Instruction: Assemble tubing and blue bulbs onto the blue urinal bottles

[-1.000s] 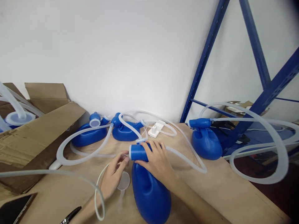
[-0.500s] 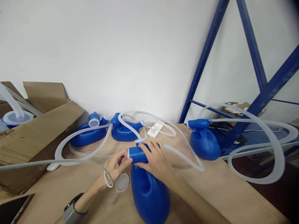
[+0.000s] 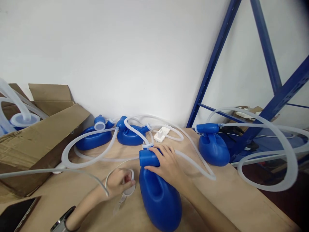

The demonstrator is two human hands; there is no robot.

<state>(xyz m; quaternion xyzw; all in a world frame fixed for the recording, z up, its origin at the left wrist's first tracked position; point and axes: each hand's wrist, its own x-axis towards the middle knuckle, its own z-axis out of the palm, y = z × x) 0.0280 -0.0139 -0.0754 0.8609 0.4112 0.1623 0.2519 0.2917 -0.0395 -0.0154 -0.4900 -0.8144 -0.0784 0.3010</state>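
Head | R hand (image 3: 169,164) grip shut on blue bottle (image 3: 160,201) neck; L hand (image 3: 119,182) grip pinching cap (image 3: 127,190); near-edge table (image 3: 241,196) open

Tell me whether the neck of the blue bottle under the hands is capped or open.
Cannot tell: the blue bottle points its neck left, mouth edge-on. The left hand rests on a translucent cap beside it.

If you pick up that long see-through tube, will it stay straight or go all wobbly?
Probably wobbly: the tube already lies in loose loops and curves on the table, so it looks soft and bendy. It seems thin and hollow, so likely light. One end joins a blue bottle, which might drag along.
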